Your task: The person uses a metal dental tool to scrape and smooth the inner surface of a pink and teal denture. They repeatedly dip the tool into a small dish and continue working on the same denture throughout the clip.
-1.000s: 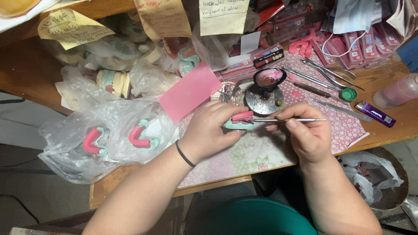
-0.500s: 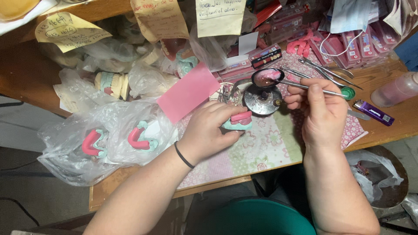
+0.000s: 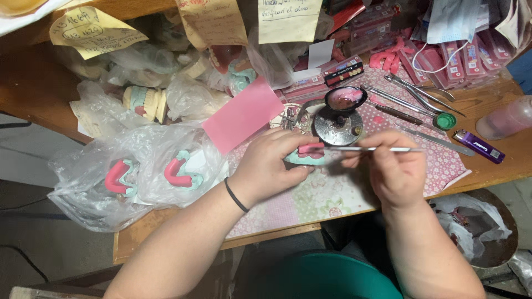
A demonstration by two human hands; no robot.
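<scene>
- Head view: the left hand point(image 3: 266, 166) gripped a teal dental cast point(image 3: 305, 155) with its pink wax rim at the table's middle; the right hand point(image 3: 393, 169) pinched a thin metal spatula point(image 3: 366, 148), its tip at the wax.
- A slip looked liable to gouge the soft wax.
- The small dark dish point(image 3: 344, 98) just beyond held pink wax; the clear bags point(image 3: 138, 171) at the left held two more casts.
</scene>
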